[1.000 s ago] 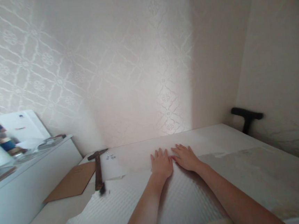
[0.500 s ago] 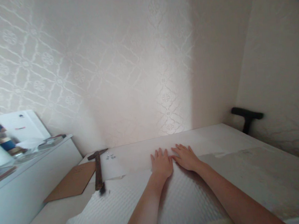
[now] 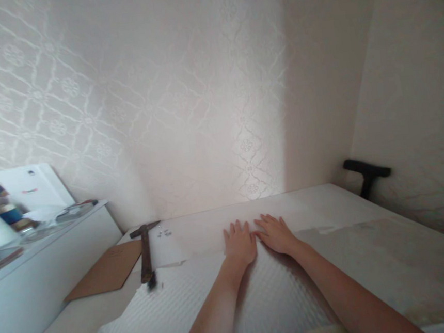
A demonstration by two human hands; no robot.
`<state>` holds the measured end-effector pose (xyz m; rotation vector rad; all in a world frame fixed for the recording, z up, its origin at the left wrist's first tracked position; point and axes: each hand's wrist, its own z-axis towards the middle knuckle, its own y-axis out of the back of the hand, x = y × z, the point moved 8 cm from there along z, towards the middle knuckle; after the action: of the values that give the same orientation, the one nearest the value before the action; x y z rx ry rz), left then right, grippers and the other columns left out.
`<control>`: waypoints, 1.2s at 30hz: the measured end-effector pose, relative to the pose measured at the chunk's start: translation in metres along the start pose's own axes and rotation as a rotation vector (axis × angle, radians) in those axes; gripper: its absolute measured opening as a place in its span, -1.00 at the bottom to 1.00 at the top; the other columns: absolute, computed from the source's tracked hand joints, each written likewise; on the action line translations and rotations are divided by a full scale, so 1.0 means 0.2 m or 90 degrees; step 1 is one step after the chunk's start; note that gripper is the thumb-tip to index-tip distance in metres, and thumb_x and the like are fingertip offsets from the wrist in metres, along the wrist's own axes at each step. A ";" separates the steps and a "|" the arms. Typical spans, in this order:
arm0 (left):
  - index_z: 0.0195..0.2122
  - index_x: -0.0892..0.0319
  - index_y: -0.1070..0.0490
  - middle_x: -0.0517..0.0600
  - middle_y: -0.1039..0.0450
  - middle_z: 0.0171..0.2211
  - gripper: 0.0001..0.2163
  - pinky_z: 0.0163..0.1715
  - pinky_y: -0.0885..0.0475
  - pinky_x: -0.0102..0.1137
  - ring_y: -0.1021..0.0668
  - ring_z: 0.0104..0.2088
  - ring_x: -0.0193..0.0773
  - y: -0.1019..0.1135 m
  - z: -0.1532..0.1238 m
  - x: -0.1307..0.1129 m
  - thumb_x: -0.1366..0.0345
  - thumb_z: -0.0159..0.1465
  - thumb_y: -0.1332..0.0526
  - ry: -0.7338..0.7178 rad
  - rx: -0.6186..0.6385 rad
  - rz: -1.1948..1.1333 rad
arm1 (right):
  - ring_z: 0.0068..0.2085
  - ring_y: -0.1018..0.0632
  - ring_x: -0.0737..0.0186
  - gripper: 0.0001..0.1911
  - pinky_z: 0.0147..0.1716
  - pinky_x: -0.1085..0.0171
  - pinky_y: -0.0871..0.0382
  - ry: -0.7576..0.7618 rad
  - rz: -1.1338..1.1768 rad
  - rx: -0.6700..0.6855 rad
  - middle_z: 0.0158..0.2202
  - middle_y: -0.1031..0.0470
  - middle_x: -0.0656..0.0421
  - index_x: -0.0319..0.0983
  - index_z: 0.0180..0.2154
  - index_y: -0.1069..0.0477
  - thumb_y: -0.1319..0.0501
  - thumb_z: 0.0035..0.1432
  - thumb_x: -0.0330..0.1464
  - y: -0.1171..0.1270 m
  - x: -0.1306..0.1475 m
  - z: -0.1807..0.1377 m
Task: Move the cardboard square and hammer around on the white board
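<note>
My left hand [image 3: 240, 245] lies flat, fingers spread, at the far edge of a white, quilted-looking textured sheet [image 3: 187, 299]. Beside it my right hand [image 3: 277, 234] rests palm down with its fingers apart, the two thumbs touching or nearly so. Beneath the fingertips is a smooth white surface [image 3: 204, 235]. To the left lies a hammer [image 3: 146, 253] with a worn wooden handle, its dark metal head toward the wall. Several small metal bits [image 3: 165, 233], too small to name, are scattered near the hammer head.
A brown board [image 3: 107, 272] lies left of the hammer. Further left, a white cabinet [image 3: 59, 263] carries a white box [image 3: 33, 188] and assorted items. A black T-shaped handle [image 3: 367, 172] stands at the right by the wall. Patterned wallpaper [image 3: 185, 97] covers the wall behind.
</note>
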<state>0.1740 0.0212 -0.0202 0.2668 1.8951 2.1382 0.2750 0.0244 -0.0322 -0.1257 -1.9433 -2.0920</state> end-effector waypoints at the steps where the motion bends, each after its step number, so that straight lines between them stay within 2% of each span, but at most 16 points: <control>1: 0.18 0.19 -0.09 0.17 -0.04 0.21 -0.54 0.11 -0.04 -0.02 -0.12 0.20 0.02 0.00 0.00 0.00 0.16 0.31 0.21 0.000 -0.001 -0.001 | 0.23 0.00 -0.01 -0.45 0.13 -0.10 0.20 -0.001 0.001 0.001 0.25 0.02 -0.03 -0.24 0.18 -0.10 0.12 0.24 -0.14 0.00 0.00 0.00; 23: 0.18 0.18 -0.10 0.18 -0.05 0.21 -0.54 0.11 -0.05 -0.03 -0.13 0.20 0.02 0.00 0.00 0.00 0.16 0.31 0.21 0.000 -0.007 0.000 | 0.24 0.00 0.00 -0.45 0.13 -0.09 0.20 0.001 0.005 0.001 0.25 0.01 -0.03 -0.24 0.18 -0.10 0.12 0.23 -0.16 0.00 0.00 0.00; 29: 0.18 0.17 -0.09 0.16 -0.04 0.22 -0.54 0.11 -0.05 -0.05 -0.14 0.20 -0.02 0.01 0.01 0.01 0.16 0.31 0.22 0.000 -0.003 0.010 | 0.22 -0.05 0.00 -0.47 0.12 -0.07 0.17 0.001 0.005 -0.033 0.23 -0.04 -0.02 -0.24 0.16 -0.15 0.09 0.22 -0.17 0.02 0.01 -0.01; 32: 0.18 0.17 -0.10 0.15 -0.06 0.21 -0.54 0.11 -0.07 -0.04 -0.16 0.19 -0.02 0.04 -0.05 -0.01 0.17 0.31 0.21 0.008 0.017 0.015 | 0.22 -0.06 0.03 -0.48 0.12 -0.06 0.17 -0.007 0.007 -0.037 0.23 -0.05 0.00 -0.22 0.15 -0.17 0.08 0.20 -0.17 0.04 0.01 -0.01; 34: 0.19 0.14 -0.09 0.13 -0.07 0.21 -0.54 0.10 -0.08 -0.02 -0.18 0.18 -0.01 0.04 -0.15 -0.04 0.16 0.30 0.19 -0.001 0.035 0.011 | 0.22 -0.05 0.05 -0.48 0.12 -0.05 0.18 -0.013 0.013 -0.028 0.23 -0.04 0.00 -0.21 0.15 -0.17 0.08 0.20 -0.18 0.04 0.02 -0.02; 36: 0.20 0.02 -0.07 0.02 -0.07 0.21 -0.54 0.10 -0.10 -0.05 -0.15 0.20 -0.03 0.03 -0.28 -0.07 0.10 0.29 0.18 -0.027 0.031 -0.027 | 0.22 -0.05 0.06 -0.49 0.12 -0.04 0.19 -0.018 0.022 -0.022 0.23 -0.04 0.01 -0.20 0.14 -0.18 0.07 0.19 -0.18 0.05 0.01 -0.02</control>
<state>0.1699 -0.0367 -0.0199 0.2780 1.9127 2.0457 0.2753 0.0192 -0.0222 -0.1955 -1.9077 -2.1140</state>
